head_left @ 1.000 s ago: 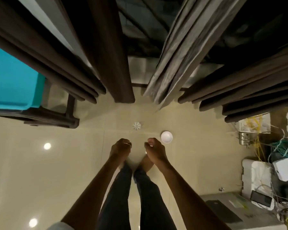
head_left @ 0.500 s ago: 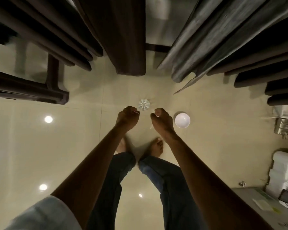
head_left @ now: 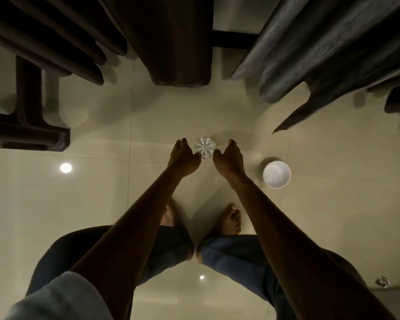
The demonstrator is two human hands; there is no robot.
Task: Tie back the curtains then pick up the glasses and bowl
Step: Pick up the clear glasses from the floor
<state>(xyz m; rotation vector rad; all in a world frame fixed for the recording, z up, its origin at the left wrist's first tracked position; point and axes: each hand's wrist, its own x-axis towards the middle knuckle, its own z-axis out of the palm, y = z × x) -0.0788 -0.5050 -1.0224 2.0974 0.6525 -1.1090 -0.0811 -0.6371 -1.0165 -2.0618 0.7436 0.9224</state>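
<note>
The curtains (head_left: 176, 42) run off the far edge. Whether the left hand (head_left: 183, 158) and right hand (head_left: 229, 157) touch the glass (head_left: 204, 147) between them cannot be told. The left foot (head_left: 169, 215) is blurred, partly behind the forearm. A crumpled scrap (head_left: 382, 282) near right is too small to identify.

No legible text. I find no lettering, number, label, brand or sign on the glass (head_left: 204, 147), the bowl (head_left: 276, 174) or the curtains (head_left: 178, 42). The crumpled scrap (head_left: 382, 281) on the floor at my lower right is too small and blurred to read.
</note>
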